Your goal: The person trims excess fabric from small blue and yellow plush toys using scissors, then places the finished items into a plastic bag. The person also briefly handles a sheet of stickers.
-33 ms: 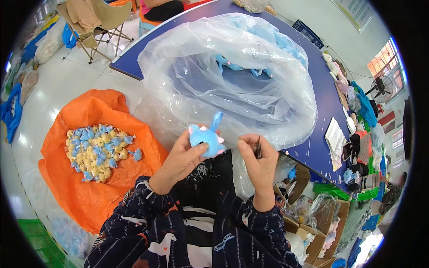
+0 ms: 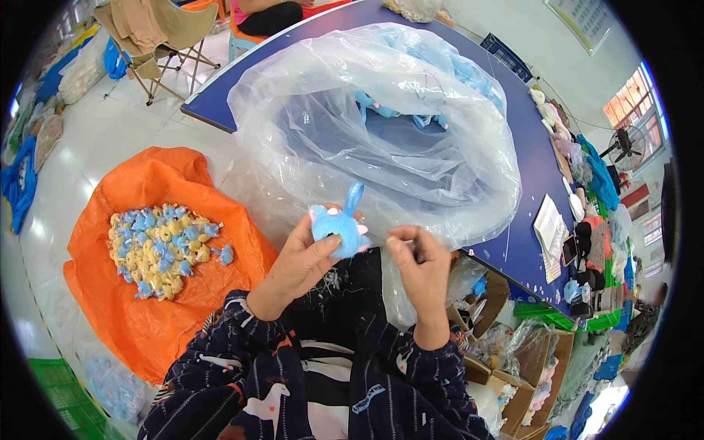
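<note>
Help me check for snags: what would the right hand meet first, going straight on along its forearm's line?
Probably the clear plastic bag; depth is unclear, so the right hand might pass above it.

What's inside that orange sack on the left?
A heap of small blue and yellow plush pieces lies in the orange sack, with one blue piece toward the right. Pieces lower in the heap, and whatever the sack's folds cover, cannot be seen.

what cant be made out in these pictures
All in the head view:
Right hand: its curled fingers hide whatever it may hold.
Small blue plush toy: underside hidden by the left hand.
Light-blue plush pieces: number obscured by translucent plastic bag.
Seated person in black trousers: cut off by top edge.
</note>
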{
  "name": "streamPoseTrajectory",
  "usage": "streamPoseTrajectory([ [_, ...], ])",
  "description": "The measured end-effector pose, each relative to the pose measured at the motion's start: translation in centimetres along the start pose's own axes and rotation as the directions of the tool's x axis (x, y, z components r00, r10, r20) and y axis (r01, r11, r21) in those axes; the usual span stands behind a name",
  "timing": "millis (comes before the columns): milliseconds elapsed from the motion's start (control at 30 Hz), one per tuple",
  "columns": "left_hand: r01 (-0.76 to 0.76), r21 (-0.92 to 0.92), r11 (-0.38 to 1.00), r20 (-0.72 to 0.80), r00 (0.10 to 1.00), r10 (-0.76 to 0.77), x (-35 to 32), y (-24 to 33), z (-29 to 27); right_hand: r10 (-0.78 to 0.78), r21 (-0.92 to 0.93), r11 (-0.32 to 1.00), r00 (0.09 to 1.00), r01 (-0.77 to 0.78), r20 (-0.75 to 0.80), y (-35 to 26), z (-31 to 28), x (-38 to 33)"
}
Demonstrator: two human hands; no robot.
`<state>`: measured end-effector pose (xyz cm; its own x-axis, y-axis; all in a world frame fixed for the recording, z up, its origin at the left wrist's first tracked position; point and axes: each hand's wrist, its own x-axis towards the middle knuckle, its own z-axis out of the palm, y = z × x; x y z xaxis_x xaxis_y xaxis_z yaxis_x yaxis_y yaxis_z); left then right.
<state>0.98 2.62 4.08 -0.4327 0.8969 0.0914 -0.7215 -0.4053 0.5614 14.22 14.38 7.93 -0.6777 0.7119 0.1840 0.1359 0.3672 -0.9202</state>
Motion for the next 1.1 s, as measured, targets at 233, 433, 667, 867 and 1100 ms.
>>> streamPoseTrajectory([
  [233, -0.169, 0.338, 0.926, -0.017, 0.982, 0.186, 0.1, -2.9, -1.8, 0.059, 0.259, 0.962, 0.994, -0.082, 0.093, 1.2, 2.9, -0.9],
  [433, -0.022, 0.043, 0.999, -0.067, 0.997, 0.025, -0.6, -1.5, -2.6, -0.031, 0.175, 0.984, 0.999, 0.026, 0.029, 1.9, 3.4, -0.6],
  [667, 0.029, 0.094, 0.995, -0.179, 0.984, -0.011, -0.5, -0.2, -1.7, -0.275, -0.057, 0.96, 0.961, 0.273, -0.027, 2.4, 4.1, -0.1],
  [867, -0.012, 0.359, 0.933, -0.231, 0.968, 0.101, -0.4, -1.0, -2.2, -0.276, -0.151, 0.949, 0.961, 0.275, 0.013, 1.7, 4.2, 0.4],
  [1100, -0.113, 0.719, 0.686, -0.102, 0.959, 0.265, -1.8, 4.7, -3.4, -0.397, -0.354, 0.804, 0.875, 0.477, 0.279, 0.7, 2.6, 4.4],
])
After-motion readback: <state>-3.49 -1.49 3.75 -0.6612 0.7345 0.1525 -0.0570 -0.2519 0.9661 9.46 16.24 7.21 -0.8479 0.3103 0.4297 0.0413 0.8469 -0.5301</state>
